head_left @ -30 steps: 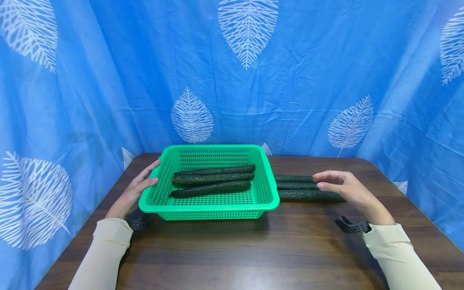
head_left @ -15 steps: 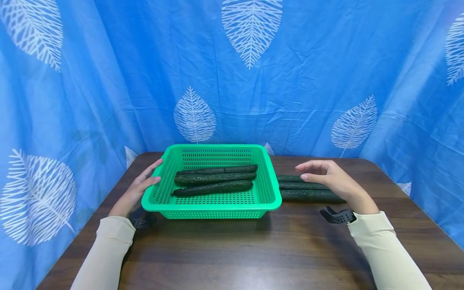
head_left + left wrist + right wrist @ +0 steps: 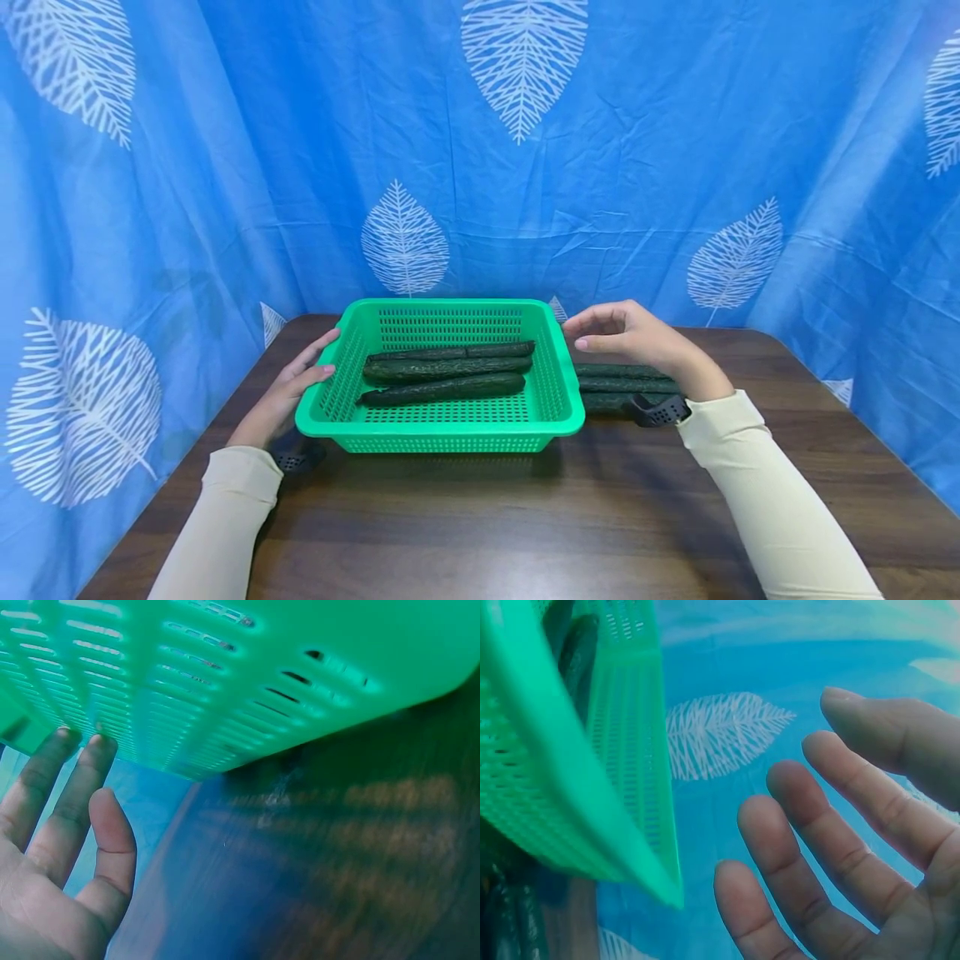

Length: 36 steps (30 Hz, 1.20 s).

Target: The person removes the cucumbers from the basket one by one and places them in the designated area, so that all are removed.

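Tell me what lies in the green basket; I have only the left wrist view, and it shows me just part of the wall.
Observer: The head view shows dark green cucumbers lying lengthwise inside the basket.
Operator: Report what the right hand holds.
Observer: Nothing; the right wrist view shows its fingers empty.
Operator: Now name what lies on the table by that hand.
Observer: More cucumbers, side by side, just right of the basket in the head view.
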{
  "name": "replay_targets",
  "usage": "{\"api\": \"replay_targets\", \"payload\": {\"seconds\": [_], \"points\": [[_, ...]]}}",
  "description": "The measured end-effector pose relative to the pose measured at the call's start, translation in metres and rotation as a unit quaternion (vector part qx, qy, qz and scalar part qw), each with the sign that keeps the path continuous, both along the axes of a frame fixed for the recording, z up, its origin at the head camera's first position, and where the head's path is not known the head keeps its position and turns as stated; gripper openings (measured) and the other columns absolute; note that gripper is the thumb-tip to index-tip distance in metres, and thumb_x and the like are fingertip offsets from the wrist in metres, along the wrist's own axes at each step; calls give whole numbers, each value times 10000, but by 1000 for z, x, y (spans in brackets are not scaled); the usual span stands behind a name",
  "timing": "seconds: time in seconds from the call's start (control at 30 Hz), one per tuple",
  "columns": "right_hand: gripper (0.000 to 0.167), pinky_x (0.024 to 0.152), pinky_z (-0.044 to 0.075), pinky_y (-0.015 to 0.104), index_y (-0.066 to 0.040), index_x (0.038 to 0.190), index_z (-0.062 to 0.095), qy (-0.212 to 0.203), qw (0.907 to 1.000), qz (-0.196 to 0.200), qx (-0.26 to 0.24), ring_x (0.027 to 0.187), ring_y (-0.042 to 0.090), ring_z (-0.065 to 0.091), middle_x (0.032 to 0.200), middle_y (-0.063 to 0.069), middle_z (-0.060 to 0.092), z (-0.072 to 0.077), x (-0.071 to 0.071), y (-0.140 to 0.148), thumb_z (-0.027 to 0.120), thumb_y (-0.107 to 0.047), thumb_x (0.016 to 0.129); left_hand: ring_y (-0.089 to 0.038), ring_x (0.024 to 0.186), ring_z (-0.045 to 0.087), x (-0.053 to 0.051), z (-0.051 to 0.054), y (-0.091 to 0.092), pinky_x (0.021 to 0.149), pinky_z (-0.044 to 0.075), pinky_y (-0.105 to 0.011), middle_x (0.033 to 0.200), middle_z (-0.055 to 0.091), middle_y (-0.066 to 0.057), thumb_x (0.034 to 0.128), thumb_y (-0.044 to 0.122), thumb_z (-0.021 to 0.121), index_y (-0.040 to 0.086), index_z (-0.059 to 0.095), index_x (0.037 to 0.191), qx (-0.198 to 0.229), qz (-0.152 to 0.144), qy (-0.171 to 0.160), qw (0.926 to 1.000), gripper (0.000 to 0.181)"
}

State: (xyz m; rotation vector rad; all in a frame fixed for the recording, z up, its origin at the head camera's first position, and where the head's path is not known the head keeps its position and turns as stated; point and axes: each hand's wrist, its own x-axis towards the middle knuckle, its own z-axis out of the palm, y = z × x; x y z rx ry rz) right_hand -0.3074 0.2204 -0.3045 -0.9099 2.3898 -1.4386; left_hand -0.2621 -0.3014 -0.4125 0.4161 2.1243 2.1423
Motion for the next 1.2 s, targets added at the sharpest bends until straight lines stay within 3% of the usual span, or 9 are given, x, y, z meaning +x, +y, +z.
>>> {"api": "replay_targets", "payload": {"seconds": [0.1,0.27,0.4,0.5,0.73,0.9,1.07,1.2], "points": [[379,990,565,271,154,1355,648,9,9999,31,149,1265,309,678,1332,311,688,6,-6,-10,694,-32,1029,-90,1101,716,0,-1,0,863,621,-290,1368,599,99,1156,154,481,125,140,1756,135,-101,116,9998,690],[370,1082,516,358,68,1365,687,-132,9988,9,470,1417,364,551,1420,260,660,12,-17,-26,710,-101,1036,-114,1086,734,0,-3,-1,854,628,-296,1358,620,72,1156,129,475,145,190,1749,361,-276,230,9987,658],[374,1128,500,491,10,1382,701,-239,9975,68,660,1378,373,595,1442,181,669,14,-27,-39,728,-139,1040,-120,1087,736,0,-4,-2,855,630,-298,1357,619,69,1155,122,476,181,239,1738,419,-316,230,9984,632],[379,1127,499,525,-6,1394,702,-211,9968,191,753,1357,378,615,1455,162,666,14,-34,-50,728,-145,1042,-118,1095,733,0,-4,-2,859,630,-299,1360,613,72,1154,123,477,195,257,1733,404,-312,220,9985,624],[375,1098,527,515,36,1394,686,-227,9962,494,686,1365,404,602,1466,225,641,12,-46,-72,714,-82,1039,-100,1112,719,0,-1,0,869,625,-294,1369,597,90,1157,143,481,136,172,1751,243,-177,128,9995,669],[350,1089,530,515,52,1363,700,26,9945,672,801,1371,454,572,1434,252,652,5,-54,-88,722,-35,1025,-103,1110,717,0,0,0,869,623,-304,1377,578,97,1158,172,491,135,116,1759,89,-67,-7,9999,709],[332,1044,559,552,83,1331,708,121,9933,806,822,1283,483,630,1375,280,675,-6,-59,-105,721,18,1006,-98,1118,705,1,0,0,872,617,-309,1402,542,83,1155,188,499,153,108,1762,23,-11,-74,10000,723],[327,1040,555,586,102,1323,703,126,9921,813,943,1211,429,690,1341,313,679,-13,-61,-116,720,21,1006,-90,1137,692,0,0,1,881,613,-309,1441,505,60,1156,198,502,158,111,1762,-27,9,-73,10000,723]]}}
